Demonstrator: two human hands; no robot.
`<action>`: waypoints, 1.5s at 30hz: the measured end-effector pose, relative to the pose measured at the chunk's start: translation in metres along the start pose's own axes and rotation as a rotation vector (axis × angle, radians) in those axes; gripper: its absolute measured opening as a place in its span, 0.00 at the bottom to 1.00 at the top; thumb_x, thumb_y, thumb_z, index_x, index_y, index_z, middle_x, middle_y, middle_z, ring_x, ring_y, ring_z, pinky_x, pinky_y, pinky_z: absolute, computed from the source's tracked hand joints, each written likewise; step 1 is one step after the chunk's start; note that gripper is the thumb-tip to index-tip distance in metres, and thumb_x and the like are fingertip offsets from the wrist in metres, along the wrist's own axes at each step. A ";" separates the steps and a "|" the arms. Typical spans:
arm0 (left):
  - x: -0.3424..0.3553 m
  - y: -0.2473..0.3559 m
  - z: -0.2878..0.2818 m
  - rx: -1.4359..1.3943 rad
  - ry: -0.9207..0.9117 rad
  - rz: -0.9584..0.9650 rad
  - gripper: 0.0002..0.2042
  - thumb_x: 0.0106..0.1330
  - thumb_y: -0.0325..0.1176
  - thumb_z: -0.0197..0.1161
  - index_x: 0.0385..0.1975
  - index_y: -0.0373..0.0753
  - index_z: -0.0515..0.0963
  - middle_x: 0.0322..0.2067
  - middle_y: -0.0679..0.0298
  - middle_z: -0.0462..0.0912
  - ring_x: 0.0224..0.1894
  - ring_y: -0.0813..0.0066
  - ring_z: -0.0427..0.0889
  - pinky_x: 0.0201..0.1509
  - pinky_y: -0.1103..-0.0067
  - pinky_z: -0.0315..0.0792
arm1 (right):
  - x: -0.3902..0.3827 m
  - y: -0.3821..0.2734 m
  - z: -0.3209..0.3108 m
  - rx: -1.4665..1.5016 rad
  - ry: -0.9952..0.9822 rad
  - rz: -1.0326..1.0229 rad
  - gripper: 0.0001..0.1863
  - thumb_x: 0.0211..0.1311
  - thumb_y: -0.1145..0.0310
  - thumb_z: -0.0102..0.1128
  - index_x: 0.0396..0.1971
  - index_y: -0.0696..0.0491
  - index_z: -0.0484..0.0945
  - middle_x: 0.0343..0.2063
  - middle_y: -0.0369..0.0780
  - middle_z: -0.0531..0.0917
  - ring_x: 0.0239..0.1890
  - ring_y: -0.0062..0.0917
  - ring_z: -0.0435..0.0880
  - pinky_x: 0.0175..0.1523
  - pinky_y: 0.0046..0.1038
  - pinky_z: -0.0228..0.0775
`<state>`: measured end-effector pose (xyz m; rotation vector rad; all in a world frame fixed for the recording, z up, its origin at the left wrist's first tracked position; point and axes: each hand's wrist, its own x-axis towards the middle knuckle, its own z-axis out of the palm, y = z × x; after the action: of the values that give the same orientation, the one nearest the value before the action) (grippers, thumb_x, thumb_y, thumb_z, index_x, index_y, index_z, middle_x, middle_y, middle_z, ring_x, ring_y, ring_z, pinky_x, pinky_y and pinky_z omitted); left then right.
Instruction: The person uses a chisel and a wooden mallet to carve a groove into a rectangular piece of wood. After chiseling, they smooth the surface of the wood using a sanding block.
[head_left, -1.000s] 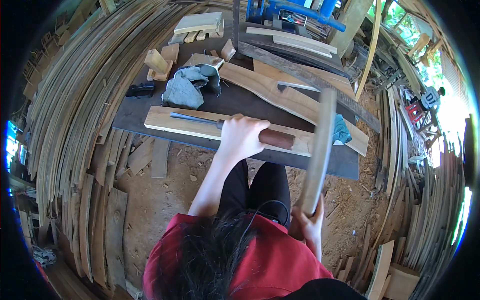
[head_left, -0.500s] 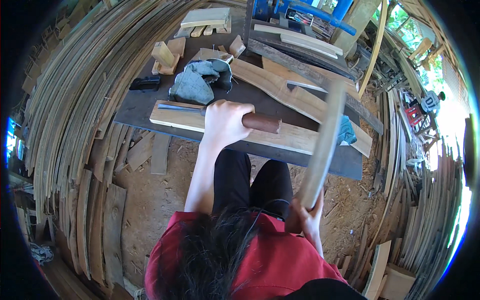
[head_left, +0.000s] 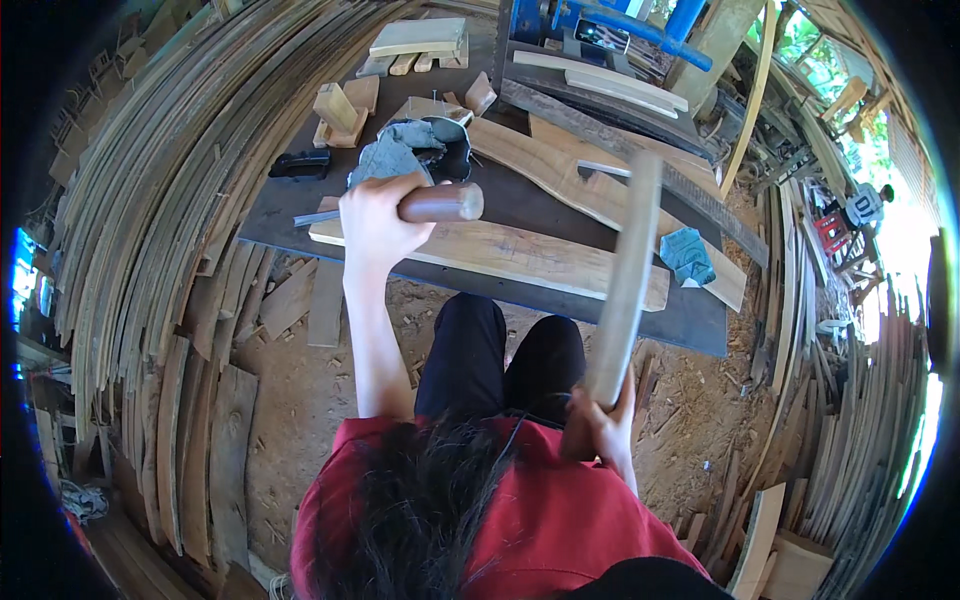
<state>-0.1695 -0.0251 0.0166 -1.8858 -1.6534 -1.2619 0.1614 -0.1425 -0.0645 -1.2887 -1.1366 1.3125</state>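
My left hand [head_left: 378,222] is closed around the brown wooden handle [head_left: 440,204] of a chisel. Its metal blade [head_left: 316,218] points left, over the left end of a pale wooden board [head_left: 500,252]. That board lies along the near edge of the table. In my right hand [head_left: 606,425], low by my right thigh, is a long wooden stick [head_left: 630,275], pale along its length and dark brown at the lower end. It rises past the board's right part and hides some of it. Just behind my left hand lies a crumpled grey-blue cloth [head_left: 392,155].
A teal cloth [head_left: 688,257] lies right of the board. Behind are a curved plank [head_left: 540,160], a small wooden block piece [head_left: 338,112] and a black object [head_left: 300,164]. Long timber stacks [head_left: 150,200] line the left. A person [head_left: 864,205] is far right.
My left hand has moved left with the chisel and seems lifted from the board. My right hand has shifted slightly up, and the stick has swung a little left. The teal cloth shows more fully.
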 end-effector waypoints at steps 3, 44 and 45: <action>0.005 0.039 -0.016 -0.093 0.023 0.065 0.12 0.48 0.35 0.73 0.15 0.42 0.74 0.13 0.62 0.75 0.16 0.63 0.76 0.22 0.71 0.67 | 0.005 0.013 -0.021 0.037 0.153 -0.063 0.35 0.51 0.75 0.67 0.58 0.57 0.60 0.31 0.41 0.78 0.29 0.24 0.80 0.32 0.26 0.74; -0.042 0.275 0.118 -0.299 -0.661 0.229 0.10 0.40 0.37 0.68 0.24 0.46 0.80 0.21 0.62 0.82 0.28 0.62 0.84 0.33 0.69 0.76 | -0.059 0.023 -0.155 0.244 0.525 -0.081 0.41 0.50 0.75 0.64 0.64 0.54 0.53 0.31 0.46 0.79 0.27 0.32 0.81 0.33 0.33 0.76; -0.042 0.274 0.117 -0.296 -0.673 0.230 0.10 0.41 0.37 0.68 0.24 0.46 0.80 0.21 0.62 0.82 0.28 0.62 0.84 0.33 0.69 0.76 | -0.056 0.024 -0.161 0.253 0.539 -0.102 0.40 0.51 0.72 0.65 0.63 0.54 0.54 0.31 0.46 0.79 0.27 0.33 0.81 0.33 0.34 0.77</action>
<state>0.1307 -0.0395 -0.0001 -2.8153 -1.5074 -0.8579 0.3220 -0.2010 -0.0842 -1.2699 -0.6275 0.9168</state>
